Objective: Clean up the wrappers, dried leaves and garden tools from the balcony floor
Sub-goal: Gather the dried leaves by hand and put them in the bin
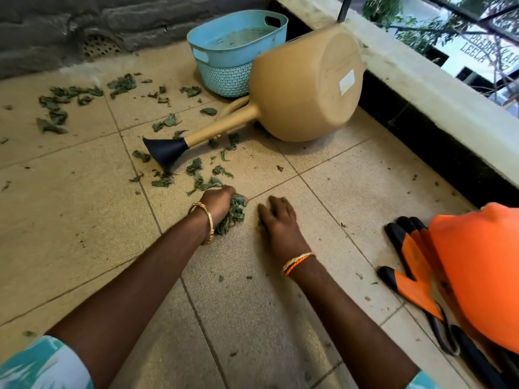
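My left hand [217, 202] is closed around a clump of dried leaves [234, 214] on the tiled floor. Beside it my right hand [278, 217] lies flat on the tiles, fingers apart, its edge close to the clump. More dried leaves [202, 175] lie scattered just beyond my hands and further off at the far left [60, 103]. A tan watering can [303, 88] lies on its side, its black spout head [165, 151] pointing toward the left. Orange and black garden gloves [412, 265] lie on the floor at the right.
A light blue plastic basket [233, 54] stands behind the watering can by the dark wall. An orange rounded object [483, 270] covers part of the gloves at the right edge. A raised ledge [421, 80] with a dark base runs along the right side. A drain grate [99, 46] sits at the wall's foot.
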### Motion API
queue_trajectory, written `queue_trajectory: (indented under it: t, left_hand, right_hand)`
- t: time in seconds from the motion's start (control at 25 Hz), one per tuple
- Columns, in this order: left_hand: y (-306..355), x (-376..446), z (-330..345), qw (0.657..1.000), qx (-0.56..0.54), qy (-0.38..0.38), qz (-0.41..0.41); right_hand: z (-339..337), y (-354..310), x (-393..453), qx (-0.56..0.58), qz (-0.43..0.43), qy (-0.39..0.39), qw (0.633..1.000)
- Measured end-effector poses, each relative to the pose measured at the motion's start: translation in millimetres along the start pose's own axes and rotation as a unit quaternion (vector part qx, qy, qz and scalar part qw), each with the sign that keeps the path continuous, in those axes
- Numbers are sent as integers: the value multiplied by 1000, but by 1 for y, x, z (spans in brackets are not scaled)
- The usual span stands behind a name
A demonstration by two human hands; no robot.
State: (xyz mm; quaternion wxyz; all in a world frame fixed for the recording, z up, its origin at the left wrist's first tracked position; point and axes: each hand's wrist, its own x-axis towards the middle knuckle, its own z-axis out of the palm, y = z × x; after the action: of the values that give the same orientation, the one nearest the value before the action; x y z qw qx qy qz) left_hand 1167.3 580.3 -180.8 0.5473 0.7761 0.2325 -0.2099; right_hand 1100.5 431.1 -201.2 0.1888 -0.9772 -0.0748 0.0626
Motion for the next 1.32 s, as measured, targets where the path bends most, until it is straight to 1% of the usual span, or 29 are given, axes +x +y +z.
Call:
queue_trajectory:
  t: [0.08,0.16,0.2,0.24,0.28,0.32,0.36,0.4,0.44,0.48,0.56,0.6,0.64,0.68,0.72,0.76,0.8,0.84,0.88,0.92,0.96,1.0,1.04,1.08,1.12,1.16,1.2,1.24,1.32]
  left_hand:
    - [-3,-3,2,1000,-10,-9,-10]
    - [-3,-7,4,999,-9,-28,-15]
    - [-4,-8,6,999,-1,-35,-16]
    - [-4,-10,7,999,12,-43,-15]
    - [-5,-10,9,998,23,-49,-12]
    - [-3,-13,10,998,37,-55,-11]
    - [-2,-14,12,997,49,-59,-9]
    - [1,-16,13,996,57,-64,-7]
    - [3,-14,13,996,60,-70,-4]
    - [6,-14,13,995,61,-73,0]
    - [10,-13,10,996,47,-78,1]
    - [12,-13,8,996,31,-80,-4]
    - [13,-12,4,997,16,-72,-9]
    - [15,-13,0,998,6,-64,-11]
    - [16,-13,-6,998,-7,-57,-19]
    - [14,-10,-12,998,-20,-46,-29]
    - [14,-9,-18,998,-35,-33,-38]
    - [13,-6,-27,998,-41,-21,-47]
    - [13,-5,-35,998,-45,-3,-49]
    - [14,-3,-43,997,-51,9,-50]
    - [17,0,-50,997,-56,22,-46]
    - [22,2,-57,997,-58,30,-41]
    - [31,5,-64,998,-49,40,-28]
    - [40,8,-72,998,-32,46,-15]
    - [49,10,-78,999,-17,48,-6]
    - [60,9,-84,999,-9,41,-4]
    - [71,8,-88,1000,-6,26,-7]
    - [81,7,-92,1000,-10,14,-7]
    - [96,7,-99,1000,-16,3,2]
  right_hand:
    - [10,6,-6,30,-57,104,992]
    - [6,13,-7,46,-81,160,983]
    - [1,13,-4,70,-68,170,981]
    - [-4,11,-1,119,-37,182,975]
    - [-11,8,3,186,11,191,964]
    - [-18,5,9,262,61,183,946]
    - [-27,0,14,330,106,160,924]
    - [-33,-6,18,375,134,144,906]
    - [-37,-13,21,390,145,140,898]
    - [-39,-18,23,380,140,149,902]
    - [-43,-32,27,328,111,165,923]
    - [-45,-37,29,314,101,151,932]
    - [-46,-41,33,323,95,122,934]
    - [-49,-43,36,349,98,77,929]
    - [-51,-45,40,377,96,40,920]
    - [-56,-47,44,401,101,24,910]
    - [-61,-50,50,427,116,30,896]
    - [-69,-56,55,473,150,47,867]
    - [-75,-60,69,537,198,62,818]
    - [-83,-66,82,598,254,61,758]
    - [-84,-69,104,638,301,39,708]
    - [-87,-71,120,661,330,28,673]
    - [-74,-60,149,665,345,33,662]
    - [-66,-50,170,664,339,44,665]
    - [-64,-49,183,676,319,36,663]
    - [-70,-56,185,683,307,43,662]
    - [-84,-73,177,684,322,57,652]
    - [-93,-84,168,658,343,69,666]
    - [-90,-83,158,672,338,81,654]
